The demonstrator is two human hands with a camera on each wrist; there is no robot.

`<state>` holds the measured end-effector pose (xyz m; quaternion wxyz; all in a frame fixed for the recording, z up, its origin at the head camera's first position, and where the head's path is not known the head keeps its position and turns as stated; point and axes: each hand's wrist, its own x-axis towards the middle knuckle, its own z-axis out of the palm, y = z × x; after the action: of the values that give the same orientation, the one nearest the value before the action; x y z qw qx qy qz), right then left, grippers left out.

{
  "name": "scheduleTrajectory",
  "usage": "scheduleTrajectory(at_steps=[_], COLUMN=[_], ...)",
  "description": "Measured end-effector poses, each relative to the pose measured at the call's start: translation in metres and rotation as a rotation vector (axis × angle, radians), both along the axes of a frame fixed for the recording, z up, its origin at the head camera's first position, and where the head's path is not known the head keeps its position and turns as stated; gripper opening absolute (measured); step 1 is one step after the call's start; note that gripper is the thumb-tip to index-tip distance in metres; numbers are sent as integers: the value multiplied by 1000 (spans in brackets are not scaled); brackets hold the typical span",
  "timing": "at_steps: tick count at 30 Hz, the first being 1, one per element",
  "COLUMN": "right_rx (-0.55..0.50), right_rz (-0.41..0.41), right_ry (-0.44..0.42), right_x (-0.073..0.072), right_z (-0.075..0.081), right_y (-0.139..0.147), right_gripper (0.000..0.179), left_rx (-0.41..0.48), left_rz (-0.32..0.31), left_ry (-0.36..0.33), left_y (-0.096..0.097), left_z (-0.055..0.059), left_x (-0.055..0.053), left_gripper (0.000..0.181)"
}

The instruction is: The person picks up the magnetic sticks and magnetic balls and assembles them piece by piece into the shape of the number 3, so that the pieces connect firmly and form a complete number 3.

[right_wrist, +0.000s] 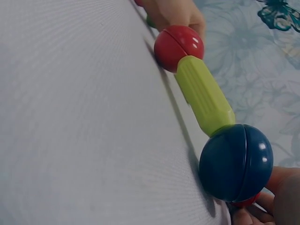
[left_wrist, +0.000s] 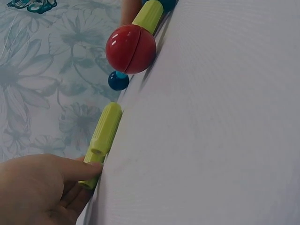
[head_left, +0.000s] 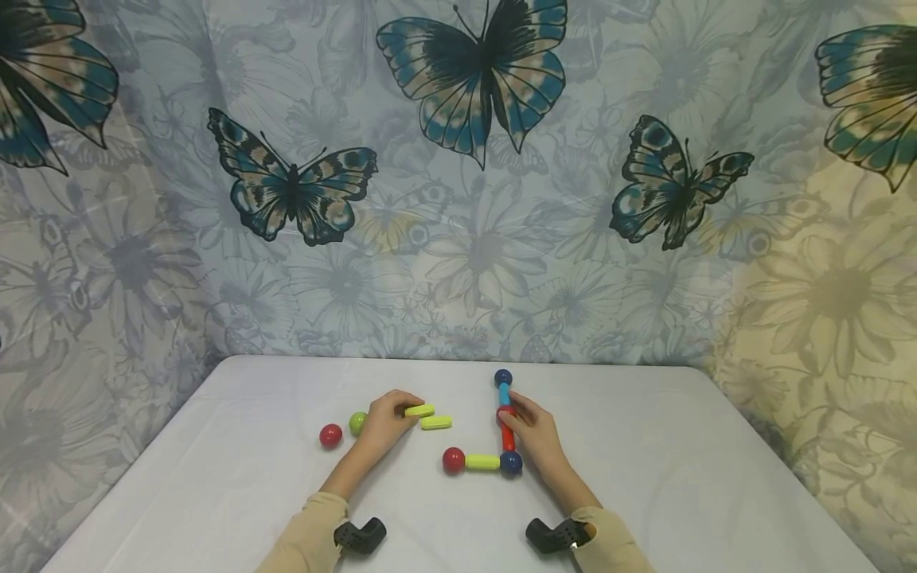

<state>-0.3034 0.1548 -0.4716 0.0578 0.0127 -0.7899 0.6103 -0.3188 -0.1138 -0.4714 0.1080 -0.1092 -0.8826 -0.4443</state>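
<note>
My left hand pinches a yellow-green rod between thumb and fingers. A second yellow-green rod lies right beside it on the table, overlapping it in the left wrist view. My right hand grips the red ball in the middle of an L-shaped chain. From that ball a light blue rod runs to the far dark blue ball. A red rod leads to the near dark blue ball, where another yellow-green rod joins the end red ball.
Left of my left hand sit a loose red ball and a green ball, partly behind the hand. A white cloth covers the table. Behind it hangs a butterfly-patterned curtain. Each wrist wears a black camera mount.
</note>
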Motion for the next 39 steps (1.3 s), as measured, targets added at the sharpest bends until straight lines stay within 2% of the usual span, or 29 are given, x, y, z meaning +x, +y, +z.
scheduleTrajectory(at_steps=[14, 22, 29, 39], right_rx=[9, 14, -9, -15], right_rz=[-3, 2, -4, 6], right_ry=[-11, 0, 7, 18], right_x=[-1, 1, 1, 2], right_z=[-2, -1, -2, 0], right_y=[0, 0, 1, 0], right_gripper=[55, 55, 54, 51], left_rx=[26, 70, 86, 48], left_rz=[14, -11, -16, -86], left_ry=[25, 63, 98, 50], left_y=[6, 11, 18, 31], left_z=[-5, 0, 2, 9], left_x=[0, 0, -6, -21], left_gripper=[26, 28, 28, 27])
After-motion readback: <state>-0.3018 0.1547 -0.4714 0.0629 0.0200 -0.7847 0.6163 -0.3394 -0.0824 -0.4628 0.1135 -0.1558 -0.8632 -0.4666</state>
